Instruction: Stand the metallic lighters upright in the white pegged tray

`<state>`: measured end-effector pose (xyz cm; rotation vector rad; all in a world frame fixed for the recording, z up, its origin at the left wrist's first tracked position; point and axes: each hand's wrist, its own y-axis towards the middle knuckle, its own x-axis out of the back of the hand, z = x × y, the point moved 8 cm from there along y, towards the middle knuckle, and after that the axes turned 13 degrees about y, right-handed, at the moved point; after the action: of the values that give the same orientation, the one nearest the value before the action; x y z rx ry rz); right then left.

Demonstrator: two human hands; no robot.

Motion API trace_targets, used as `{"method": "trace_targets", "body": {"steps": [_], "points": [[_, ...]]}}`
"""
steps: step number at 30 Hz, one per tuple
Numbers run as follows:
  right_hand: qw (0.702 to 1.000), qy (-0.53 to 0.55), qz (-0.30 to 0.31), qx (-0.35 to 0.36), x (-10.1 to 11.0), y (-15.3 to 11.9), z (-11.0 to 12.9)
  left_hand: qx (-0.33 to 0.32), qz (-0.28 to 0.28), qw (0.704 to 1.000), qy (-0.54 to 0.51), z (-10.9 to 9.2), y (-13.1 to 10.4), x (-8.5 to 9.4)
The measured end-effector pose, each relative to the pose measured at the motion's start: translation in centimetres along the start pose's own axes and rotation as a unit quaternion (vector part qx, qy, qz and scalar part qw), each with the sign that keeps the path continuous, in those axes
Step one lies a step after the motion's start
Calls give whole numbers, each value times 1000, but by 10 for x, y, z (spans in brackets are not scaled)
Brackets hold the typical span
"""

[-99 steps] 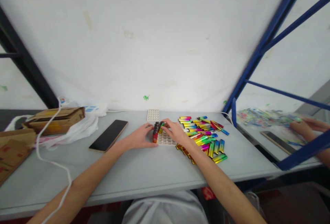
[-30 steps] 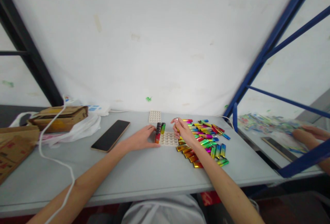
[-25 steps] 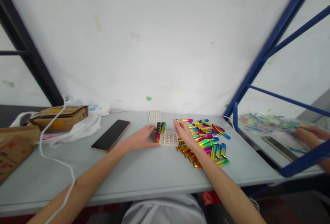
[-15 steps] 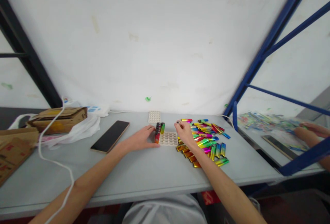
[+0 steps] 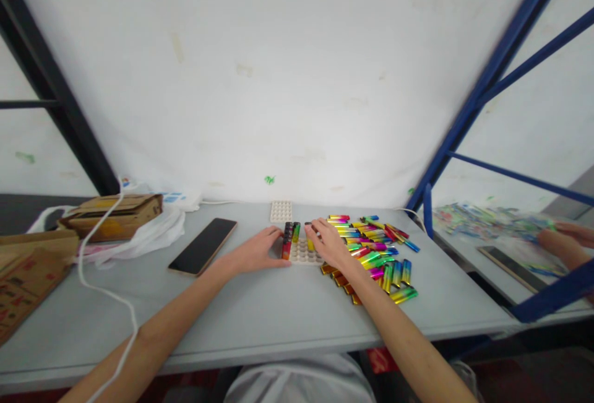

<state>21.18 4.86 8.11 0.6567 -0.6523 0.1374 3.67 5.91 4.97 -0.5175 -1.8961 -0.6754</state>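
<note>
Jutting down from right hand (image 5: 328, 243): yellow cylinder (image 5: 310, 244), at pitted tray (image 5: 304, 260).

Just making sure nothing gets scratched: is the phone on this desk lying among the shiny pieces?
No, the phone lies left of the left hand, while the shiny pieces lie by the right hand.

Dark phone (image 5: 203, 246) | cardboard box (image 5: 116, 216) (white plastic bag (image 5: 160, 228) beside it) | white cable (image 5: 134, 322) | blue metal frame (image 5: 554, 293)

It looks like a shared workroom. A grey table (image 5: 260, 313) lines a scuffed wall (image 5: 297, 93). Another person's hand (image 5: 559, 244) shows far right.
</note>
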Motion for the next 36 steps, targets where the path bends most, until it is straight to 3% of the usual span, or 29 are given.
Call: {"method": "trace_targets", "body": {"steps": [4, 9, 12, 15, 24, 29, 33, 36], "points": [[998, -46, 39, -8, -6, -1, -1, -2, -1, 1000, 6, -1, 0, 0], [1000, 3, 14, -27, -1, -1, -5, 2, 7, 1000, 17, 0, 0, -1], [998, -1, 60, -14, -9, -1, -2, -6, 3, 1000, 14, -1, 0, -1], [993, -41, 110, 6, -18, -2, 1, -14, 4, 1000, 15, -2, 0, 0], [972, -183, 144, 16, -32, 0, 5, -5, 0, 1000, 16, -1, 0, 0], [989, -117, 93, 23, 3, 4, -11, 13, 9, 1000, 14, 2, 0, -2], [984, -163, 43, -62, 41, 4, -58, 7, 4, 1000, 11, 3, 1, -3], [970, -201, 75, -113, 50, -1, -89, 13, 6, 1000, 12, 3, 1, -2]]}}
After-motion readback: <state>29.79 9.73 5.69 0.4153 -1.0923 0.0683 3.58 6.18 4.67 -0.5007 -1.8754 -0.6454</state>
